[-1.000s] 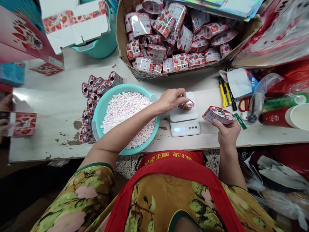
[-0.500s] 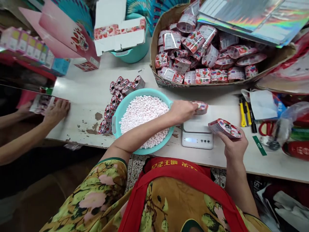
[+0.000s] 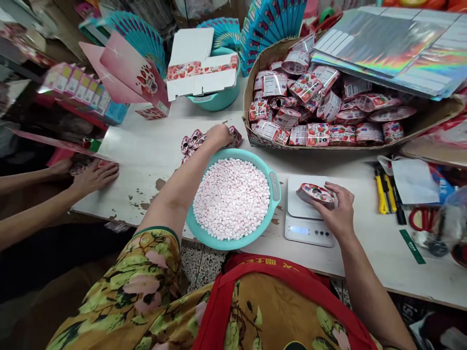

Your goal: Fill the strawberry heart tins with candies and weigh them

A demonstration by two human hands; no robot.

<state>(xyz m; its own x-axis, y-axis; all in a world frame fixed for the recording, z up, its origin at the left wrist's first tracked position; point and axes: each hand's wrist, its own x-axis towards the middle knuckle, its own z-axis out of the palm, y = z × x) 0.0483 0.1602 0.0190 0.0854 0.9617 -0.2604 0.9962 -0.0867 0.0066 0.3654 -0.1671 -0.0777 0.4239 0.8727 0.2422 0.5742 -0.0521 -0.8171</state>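
I worry that the tilted strawberry-printed pack (image 3: 315, 193), right of centre, could knock the scale (image 3: 308, 236) if pinched too loosely. The right hand (image 3: 340, 206), half open, grasps it between thumb and fingers; the left hand (image 3: 219, 136), above centre, lies over grouped packs (image 3: 196, 138); I cannot tell its grip.

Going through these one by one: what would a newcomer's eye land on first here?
Most likely the turquoise basin of pale pellets, mid-picture at the near edge of the table. Next, the big cardboard box at upper right, heaped with strawberry-printed packs, silvery sheets lying over part of it. Then the right hand, holding a red-patterned pack at the white scale.
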